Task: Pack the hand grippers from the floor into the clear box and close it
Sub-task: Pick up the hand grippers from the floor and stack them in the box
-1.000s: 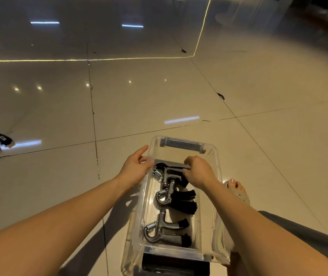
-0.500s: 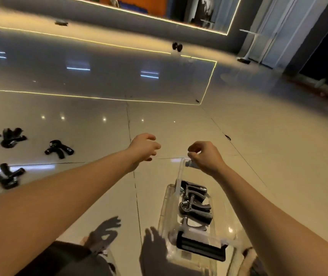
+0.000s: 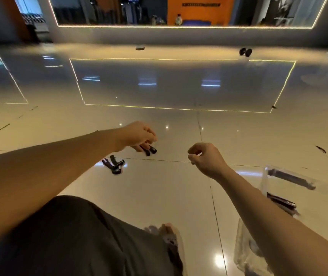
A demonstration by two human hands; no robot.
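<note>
Our left grip (image 3: 137, 136) hangs with its fingers curled downward over a black hand gripper (image 3: 149, 150) that lies on the floor (image 3: 159, 196). The gripper's handles show just past the fingertips, and we cannot tell whether the fingers touch it or hold it. Just to the left of this grip and nearer to us, a second hand gripper (image 3: 114, 165) lies on the floor, apart from the first.

Our right grip (image 3: 206, 160) hovers to the right of the left one, well apart from it. Its fingers are loosely curled, its thumb is near the forefinger, and it holds nothing.

To the right of that grip and nearer to us, the clear box (image 3: 265, 176) stands on the floor, partly hidden by our right forearm. Dark, blurred shapes (image 3: 281, 202) show inside it.

Beneath our left forearm is a knee in dark trousers (image 3: 69, 236). Far beyond both grips, a small dark object (image 3: 245, 51) sits by the lit wall.
</note>
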